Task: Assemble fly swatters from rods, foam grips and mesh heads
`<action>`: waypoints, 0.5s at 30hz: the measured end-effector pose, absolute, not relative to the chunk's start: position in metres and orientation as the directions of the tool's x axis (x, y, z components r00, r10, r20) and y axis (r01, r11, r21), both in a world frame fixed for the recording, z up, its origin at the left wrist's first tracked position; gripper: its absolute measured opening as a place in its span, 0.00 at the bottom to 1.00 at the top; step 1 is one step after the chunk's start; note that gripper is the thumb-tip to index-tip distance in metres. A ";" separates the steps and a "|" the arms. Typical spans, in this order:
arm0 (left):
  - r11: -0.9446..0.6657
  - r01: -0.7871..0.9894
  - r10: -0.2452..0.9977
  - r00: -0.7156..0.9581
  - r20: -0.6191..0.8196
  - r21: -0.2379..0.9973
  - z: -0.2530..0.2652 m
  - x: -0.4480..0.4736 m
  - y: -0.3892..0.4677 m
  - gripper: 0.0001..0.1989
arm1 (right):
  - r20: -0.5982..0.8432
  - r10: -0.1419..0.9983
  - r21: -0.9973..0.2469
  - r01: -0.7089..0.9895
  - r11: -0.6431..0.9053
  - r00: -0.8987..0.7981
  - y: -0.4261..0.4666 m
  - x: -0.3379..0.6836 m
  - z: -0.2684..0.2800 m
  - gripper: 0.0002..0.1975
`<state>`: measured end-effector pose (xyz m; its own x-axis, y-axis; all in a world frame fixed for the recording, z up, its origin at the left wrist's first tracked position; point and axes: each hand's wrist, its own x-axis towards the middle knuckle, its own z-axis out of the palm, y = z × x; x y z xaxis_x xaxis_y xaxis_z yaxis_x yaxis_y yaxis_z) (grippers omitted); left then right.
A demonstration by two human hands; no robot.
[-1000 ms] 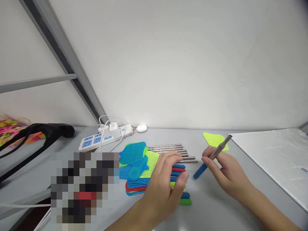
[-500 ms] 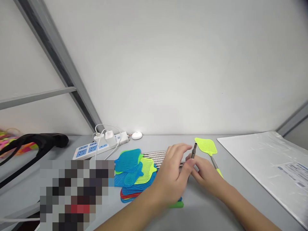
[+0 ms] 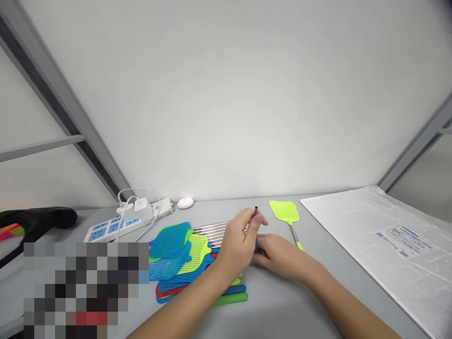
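My left hand (image 3: 237,238) is closed around an upright metal tube (image 3: 256,209), whose dark hollow tip pokes out above the thumb. Just below and to the right, my right hand (image 3: 280,256) is curled around the lower part, where a bit of blue (image 3: 256,246) shows between the hands; the fingers are partly hidden. Beside and behind my left forearm lies a pile of fly swatters with mesh heads in blue (image 3: 172,239), yellow-green (image 3: 196,254) and red. Their metal rods (image 3: 212,231) run behind my left hand, and a green handle (image 3: 231,298) sticks out below.
A single yellow-green fly swatter (image 3: 284,211) lies beyond my right hand. To the right is a large white wrapped panel (image 3: 353,221). A power strip (image 3: 106,228) with plugs and cables, a white puck (image 3: 185,203) and a black strap-like object (image 3: 45,219) are at left.
My left hand has wrapped around the tube, covering more of it, so only its tip shows. A blue part now appears between the hands. The view has shifted to the right.
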<state>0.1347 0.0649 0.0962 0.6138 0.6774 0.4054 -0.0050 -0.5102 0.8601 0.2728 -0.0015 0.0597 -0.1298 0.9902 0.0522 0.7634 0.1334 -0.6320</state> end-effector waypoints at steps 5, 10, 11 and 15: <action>-0.472 -0.055 0.680 0.613 0.403 0.880 0.089 0.136 0.062 0.16 | -0.030 0.986 -0.641 0.760 0.108 -0.165 -0.001 0.276 0.056 0.11; -0.435 -0.111 0.675 0.616 0.405 0.894 0.080 0.136 0.059 0.15 | -0.064 0.986 -0.631 0.771 0.081 -0.156 -0.003 0.276 0.056 0.14; -0.426 -0.120 0.678 0.615 0.404 0.897 0.078 0.136 0.058 0.14 | -0.066 0.985 -0.631 0.771 0.080 -0.156 -0.003 0.276 0.056 0.14; -0.399 -0.163 0.680 0.607 0.411 0.902 0.073 0.139 0.058 0.14 | -0.083 0.983 -0.636 0.768 0.073 -0.163 -0.003 0.276 0.057 0.15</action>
<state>0.1388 0.0582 0.0734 0.6070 0.6804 0.4106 -0.1627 -0.3993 0.9023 0.2756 -0.0028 0.0569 -0.1626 0.9832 -0.0828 0.7681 0.0734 -0.6361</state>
